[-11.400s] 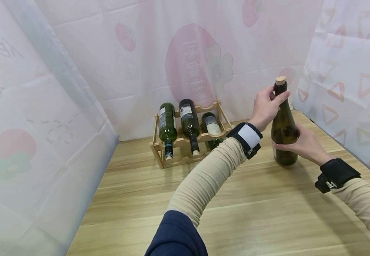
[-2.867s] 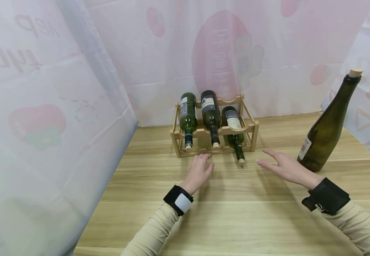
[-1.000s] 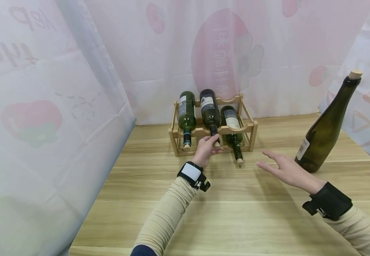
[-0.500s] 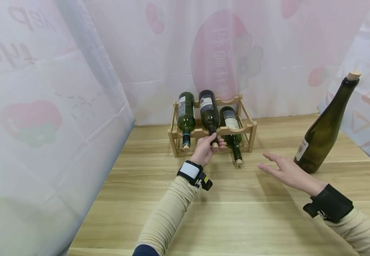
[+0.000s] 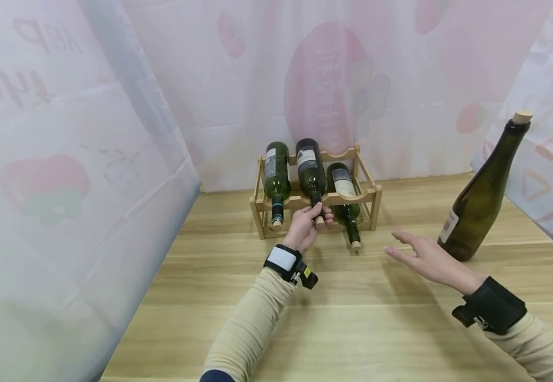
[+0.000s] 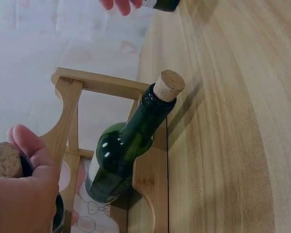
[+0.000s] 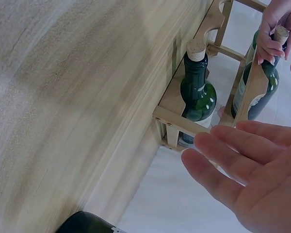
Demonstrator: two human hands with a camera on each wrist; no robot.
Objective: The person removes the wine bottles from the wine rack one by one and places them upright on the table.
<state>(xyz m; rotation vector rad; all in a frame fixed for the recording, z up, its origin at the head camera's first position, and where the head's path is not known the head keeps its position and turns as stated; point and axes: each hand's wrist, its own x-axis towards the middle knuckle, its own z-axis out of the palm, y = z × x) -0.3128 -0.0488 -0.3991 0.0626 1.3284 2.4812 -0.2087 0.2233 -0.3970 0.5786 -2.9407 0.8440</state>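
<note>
My left hand (image 5: pixel 302 229) grips the neck of a dark wine bottle (image 5: pixel 311 172), the middle one on the upper tier of a wooden wine rack (image 5: pixel 377 207). In the left wrist view, the cork (image 6: pixel 6 160) of that bottle pokes out past the thumb. To its left on the same tier lies a green wine bottle (image 5: pixel 277 172). A third wine bottle (image 5: pixel 348 212) lies on the lower tier at the right, neck toward me. My right hand (image 5: pixel 434 260) hovers over the table with fingers extended, holding nothing, left of a tall corked wine bottle (image 5: pixel 479 201) standing upright.
The rack stands on a wood-grain table (image 5: pixel 353 329) near its back edge. Printed cloth (image 5: pixel 238 95) hangs behind it, and more cloth (image 5: pixel 66 212) closes the left side. The tall bottle stands near the right side of the table.
Since the older frames, both hands have let go of the tall bottle, and my left hand has moved to the rack and taken the middle bottle's neck. Over the last second little moves.
</note>
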